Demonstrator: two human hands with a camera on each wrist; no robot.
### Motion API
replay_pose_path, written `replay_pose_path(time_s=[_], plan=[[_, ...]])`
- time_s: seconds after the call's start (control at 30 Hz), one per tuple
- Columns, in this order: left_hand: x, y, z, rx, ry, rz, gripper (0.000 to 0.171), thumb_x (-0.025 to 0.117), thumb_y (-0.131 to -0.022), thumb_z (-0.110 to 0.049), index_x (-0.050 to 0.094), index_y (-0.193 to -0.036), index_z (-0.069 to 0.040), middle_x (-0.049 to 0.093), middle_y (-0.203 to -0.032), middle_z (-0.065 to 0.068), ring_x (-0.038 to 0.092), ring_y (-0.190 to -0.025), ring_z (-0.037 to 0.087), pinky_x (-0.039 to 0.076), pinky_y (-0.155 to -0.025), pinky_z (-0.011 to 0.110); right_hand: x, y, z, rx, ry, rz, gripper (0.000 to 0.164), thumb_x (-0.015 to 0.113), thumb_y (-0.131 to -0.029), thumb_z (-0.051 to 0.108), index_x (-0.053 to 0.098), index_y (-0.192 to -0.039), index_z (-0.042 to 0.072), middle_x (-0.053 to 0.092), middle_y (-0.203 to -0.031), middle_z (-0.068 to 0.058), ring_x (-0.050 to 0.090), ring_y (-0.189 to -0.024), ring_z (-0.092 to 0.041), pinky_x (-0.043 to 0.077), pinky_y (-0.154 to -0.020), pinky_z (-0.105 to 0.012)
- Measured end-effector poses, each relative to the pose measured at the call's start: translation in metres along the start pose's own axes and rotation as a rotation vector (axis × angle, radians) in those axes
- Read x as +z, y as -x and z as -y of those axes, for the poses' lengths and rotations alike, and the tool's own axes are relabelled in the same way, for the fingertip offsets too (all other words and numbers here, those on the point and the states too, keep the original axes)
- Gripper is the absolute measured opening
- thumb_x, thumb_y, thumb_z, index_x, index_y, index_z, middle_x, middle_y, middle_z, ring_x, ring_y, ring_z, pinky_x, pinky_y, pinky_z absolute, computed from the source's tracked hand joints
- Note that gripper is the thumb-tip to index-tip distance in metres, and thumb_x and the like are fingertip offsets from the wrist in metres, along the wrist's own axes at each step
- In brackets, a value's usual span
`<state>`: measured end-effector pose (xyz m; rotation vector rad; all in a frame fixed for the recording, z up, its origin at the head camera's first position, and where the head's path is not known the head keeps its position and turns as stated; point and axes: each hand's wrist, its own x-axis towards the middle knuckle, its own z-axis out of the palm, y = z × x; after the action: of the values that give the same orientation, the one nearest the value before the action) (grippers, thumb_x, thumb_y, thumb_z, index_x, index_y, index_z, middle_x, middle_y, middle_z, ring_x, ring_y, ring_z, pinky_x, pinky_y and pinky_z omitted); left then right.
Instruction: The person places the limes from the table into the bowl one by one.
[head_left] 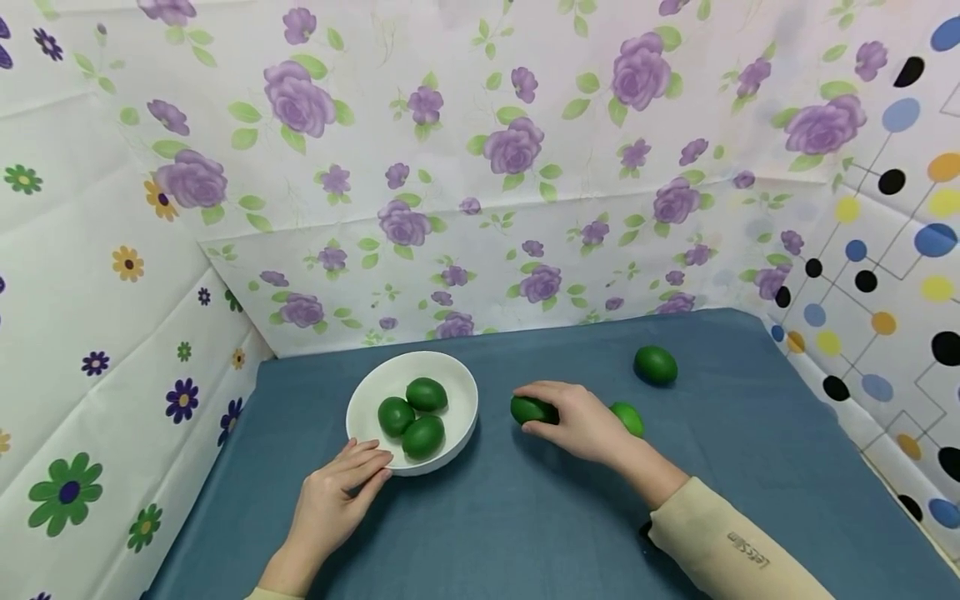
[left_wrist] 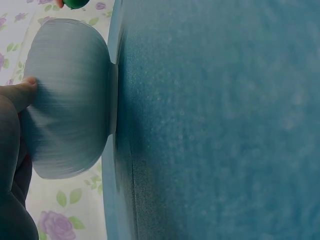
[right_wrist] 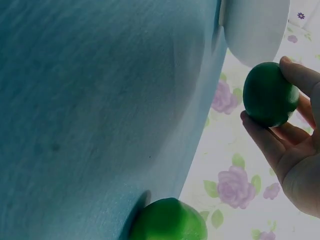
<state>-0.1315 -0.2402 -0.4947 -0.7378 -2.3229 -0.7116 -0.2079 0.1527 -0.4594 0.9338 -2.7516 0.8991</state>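
Note:
A white bowl (head_left: 457,385) (left_wrist: 70,100) stands on the blue cloth and holds several dark green limes, one of them (head_left: 423,437) close to the near rim. My left hand (head_left: 330,500) grips the bowl's near-left rim, its thumb (left_wrist: 22,94) against the outer wall. To the right of the bowl, my right hand (head_left: 588,423) pinches a dark green lime (head_left: 531,410) (right_wrist: 267,95) between thumb and fingertips; the right wrist view shows it raised off the cloth. Partly hidden behind that hand lies a brighter green lime (head_left: 628,417) (right_wrist: 170,222).
Farther back on the right, another dark green lime (head_left: 656,365) lies on the blue cloth (head_left: 480,533). Flower-print sheeting (head_left: 405,283) rises behind the table and at the left, with dotted sheeting (head_left: 885,283) along the right side.

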Motion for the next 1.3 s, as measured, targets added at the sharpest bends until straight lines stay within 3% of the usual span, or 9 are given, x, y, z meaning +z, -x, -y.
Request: replay_pose_path(time_s=[0.8,1.3], plan=[[0.000,0.000,0.001,0.002,-0.001,-0.002,0.026,0.084,-0.081,-0.014,0.080,-0.107,-0.015,0.074,-0.108,-0.005,0.069,-0.108,0.022,0.043,-0.111,0.033,0.007,-0.007,0.012,-0.032,-0.047,-0.097,0.052,0.077,-0.089,0.036,0.058,-0.137,0.038,0.058,-0.136,0.013,0.059,-0.118,-0.007,0.057,-0.091,-0.030],[0.000,0.001,0.001,0.011,0.000,-0.011,0.027,0.085,-0.079,-0.013,0.080,-0.106,-0.014,0.075,-0.107,-0.003,0.069,-0.107,0.023,0.044,-0.111,0.036,0.013,-0.011,0.022,-0.054,-0.071,-0.083,0.050,0.075,-0.090,0.040,0.058,-0.137,0.037,0.057,-0.137,0.014,0.058,-0.119,-0.005,0.056,-0.092,-0.028]])
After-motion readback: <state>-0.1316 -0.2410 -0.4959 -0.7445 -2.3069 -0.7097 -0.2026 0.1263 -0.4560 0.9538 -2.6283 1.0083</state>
